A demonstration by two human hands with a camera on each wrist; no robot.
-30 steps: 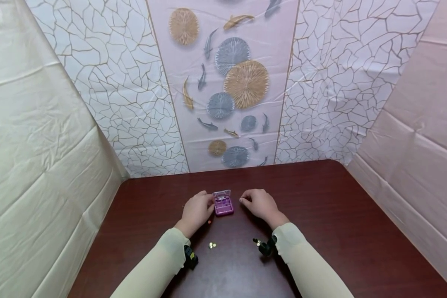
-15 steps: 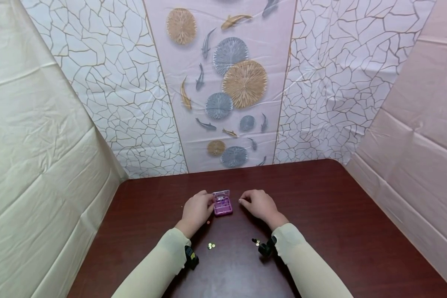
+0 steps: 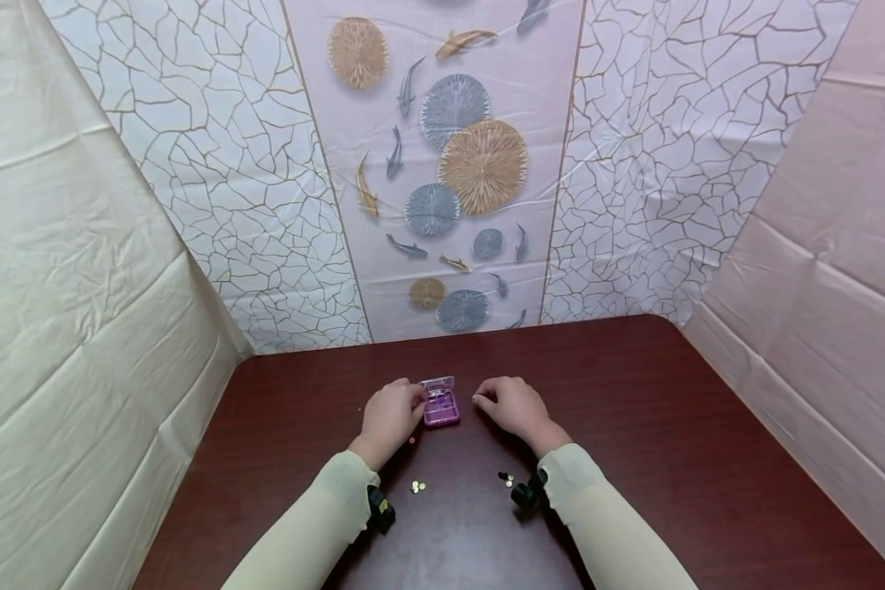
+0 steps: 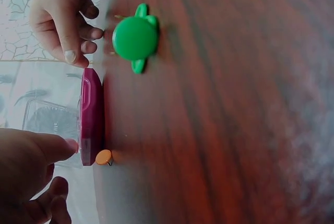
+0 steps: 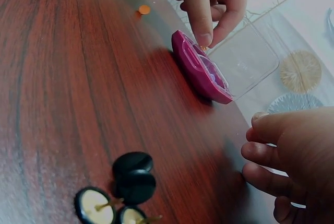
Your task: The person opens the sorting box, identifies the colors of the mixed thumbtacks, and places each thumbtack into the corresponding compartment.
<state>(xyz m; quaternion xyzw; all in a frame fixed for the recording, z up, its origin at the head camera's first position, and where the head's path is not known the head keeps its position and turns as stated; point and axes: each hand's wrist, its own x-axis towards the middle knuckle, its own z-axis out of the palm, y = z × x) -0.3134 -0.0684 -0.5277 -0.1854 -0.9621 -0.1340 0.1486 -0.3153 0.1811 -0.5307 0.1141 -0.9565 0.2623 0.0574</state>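
While a small orange piece (image 5: 203,47) appears to be pinched between the thumb and finger of the left hand (image 3: 391,414), the purple box (image 4: 92,117) is placed open between the hands. Lowering is best done slowly, clear of the partitions and the raised lid (image 5: 245,59). By the right hand (image 3: 514,406), loosely curled with nothing visibly held, the box could be steadied. The piece is mostly covered by fingertips; the compartments' contents cannot be made out.

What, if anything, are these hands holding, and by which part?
The left hand seems to pinch a tiny orange piece at the magenta plastic box; the gripped part is hidden. The right hand holds nothing.
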